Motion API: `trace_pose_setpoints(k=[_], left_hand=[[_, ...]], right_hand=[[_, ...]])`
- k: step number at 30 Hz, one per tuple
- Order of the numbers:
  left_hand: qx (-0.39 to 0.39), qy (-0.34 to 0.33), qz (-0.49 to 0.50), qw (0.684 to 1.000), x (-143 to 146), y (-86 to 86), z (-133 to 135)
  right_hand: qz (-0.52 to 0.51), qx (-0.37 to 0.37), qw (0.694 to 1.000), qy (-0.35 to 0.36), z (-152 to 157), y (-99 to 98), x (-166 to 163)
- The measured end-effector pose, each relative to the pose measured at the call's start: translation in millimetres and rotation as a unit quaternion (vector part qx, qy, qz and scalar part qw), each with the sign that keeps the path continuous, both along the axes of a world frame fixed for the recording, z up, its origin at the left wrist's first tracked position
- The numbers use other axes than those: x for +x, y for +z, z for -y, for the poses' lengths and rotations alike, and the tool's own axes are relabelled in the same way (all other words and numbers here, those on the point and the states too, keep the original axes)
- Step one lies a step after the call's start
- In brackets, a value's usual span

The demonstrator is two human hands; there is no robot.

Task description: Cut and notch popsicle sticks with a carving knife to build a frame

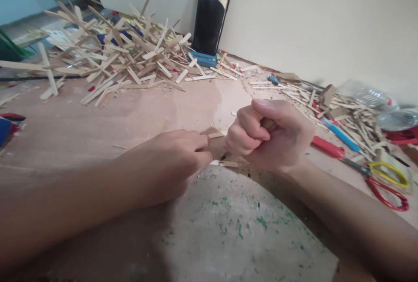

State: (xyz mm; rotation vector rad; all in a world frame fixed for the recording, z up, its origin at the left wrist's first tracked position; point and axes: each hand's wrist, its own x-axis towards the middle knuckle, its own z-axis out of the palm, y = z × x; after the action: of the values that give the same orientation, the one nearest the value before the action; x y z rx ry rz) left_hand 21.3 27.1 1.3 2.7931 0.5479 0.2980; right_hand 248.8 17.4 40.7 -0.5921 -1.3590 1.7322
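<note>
My left hand (183, 160) is closed, with its fingertips pressing a wooden craft stick (227, 164) down on the tabletop. Part of another craft stick (217, 134) shows just beyond those fingers; whether they grip it too I cannot tell. To the right, my right hand (269, 136) makes a fist around a brown-handled tool (267, 123). Most of the tool is hidden in the palm. A small dark tip (224, 157) shows below the fist, close to the pressed stick, and seems to belong to the tool.
A large heap of craft sticks (130, 51) lies at the back left. Behind the hands a phone (214, 11) leans upright in a blue stand (204, 59). At right are scissors (362, 168), a red handle (328, 147), a blue pen-like tool (341, 134), more sticks and a clear plastic bottle (369, 94).
</note>
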Motion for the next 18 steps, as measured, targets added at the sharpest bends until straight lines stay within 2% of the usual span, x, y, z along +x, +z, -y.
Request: trace_pose_setpoints(k=[6, 12, 18], left_hand=[[0.062, -0.030, -0.011, 0.998, 0.0, 4.5, -3.1], [0.067, 0.033, -0.010, 0.997, -4.2, 3.5, -5.4], [0.074, 0.035, -0.021, 0.996, -3.0, 4.8, -7.0]], right_hand=[[-0.015, 0.005, 0.999, -0.038, -6.4, -3.7, 6.4], [-0.021, 0.019, 0.992, -0.124, -8.6, -9.0, 6.0], [-0.017, 0.008, 0.985, -0.171, -6.0, -8.8, -0.5]])
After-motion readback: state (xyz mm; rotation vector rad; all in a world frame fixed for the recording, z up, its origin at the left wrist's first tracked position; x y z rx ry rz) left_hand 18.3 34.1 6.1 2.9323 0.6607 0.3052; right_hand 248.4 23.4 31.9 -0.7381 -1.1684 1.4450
